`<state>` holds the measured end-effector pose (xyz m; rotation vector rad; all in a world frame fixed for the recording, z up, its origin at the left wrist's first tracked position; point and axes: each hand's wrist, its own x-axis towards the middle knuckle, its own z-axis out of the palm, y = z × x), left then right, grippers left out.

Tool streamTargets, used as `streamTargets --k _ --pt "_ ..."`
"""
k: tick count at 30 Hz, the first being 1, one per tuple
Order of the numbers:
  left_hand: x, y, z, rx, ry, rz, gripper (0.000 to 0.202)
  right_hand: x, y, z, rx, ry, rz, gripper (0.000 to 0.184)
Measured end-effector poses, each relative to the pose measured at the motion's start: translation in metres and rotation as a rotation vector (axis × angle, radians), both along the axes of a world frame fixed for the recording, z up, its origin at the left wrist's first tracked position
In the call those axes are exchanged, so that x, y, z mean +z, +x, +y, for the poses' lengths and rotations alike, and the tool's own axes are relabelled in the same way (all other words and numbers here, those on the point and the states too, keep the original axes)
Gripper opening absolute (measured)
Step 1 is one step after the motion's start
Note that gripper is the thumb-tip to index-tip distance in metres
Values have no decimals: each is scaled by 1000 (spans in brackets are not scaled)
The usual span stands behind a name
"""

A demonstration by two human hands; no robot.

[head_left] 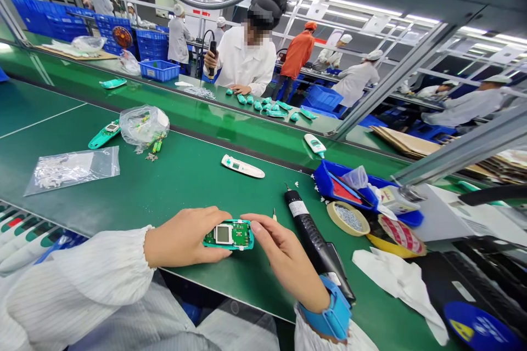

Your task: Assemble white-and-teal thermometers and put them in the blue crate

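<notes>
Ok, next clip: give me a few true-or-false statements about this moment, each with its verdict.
The left hand and right hand both hold a teal housing with a green circuit board in it. True.
A blue wrist strap is on the left wrist. False: it is on the right wrist.
The right hand grips a black electric screwdriver. False: it lies on the green bench beside that hand.
A roll of tape lies beside a blue tray. True.

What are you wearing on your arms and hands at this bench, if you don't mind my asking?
Your left hand and right hand are bare, with no gloves. Your arms are in long white sleeves with fine stripes; the left sleeve ends in a gathered cuff. A blue wrist strap, possibly antistatic, circles your right wrist.
</notes>
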<state>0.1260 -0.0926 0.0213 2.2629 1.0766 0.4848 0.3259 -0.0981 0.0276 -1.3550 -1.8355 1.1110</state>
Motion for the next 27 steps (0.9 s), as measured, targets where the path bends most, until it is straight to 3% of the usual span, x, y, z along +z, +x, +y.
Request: streamTargets --k 4,8,10,13,16,18,21,25,27 --pt "-1 -4 11 39 -161 -133 38 9 -2 17 90 40 -111 30" --pt "-12 -7 29 183 -602 -390 42 17 -7 76 89 180 -411 25" --pt "-21 -8 36 240 -772 -544 44 13 -9 115 26 219 -494 27" --pt "-30 -9 41 283 -854 -706 46 -2 -10 165 -27 202 -613 37" --pt "-30 -10 42 313 -899 -806 49 -17 -8 186 -22 110 -679 35" --pt "-27 -10 41 326 -913 -829 50 -19 -4 179 -25 64 -669 35" --pt "-21 -7 35 310 -901 -787 55 -4 12 141 -83 68 -584 42" --pt "-22 -1 22 305 -870 -635 66 31 58 52 -229 116 -423 50" --pt "-28 4 19 295 -881 -500 66 40 89 -1 -373 147 -256 47"
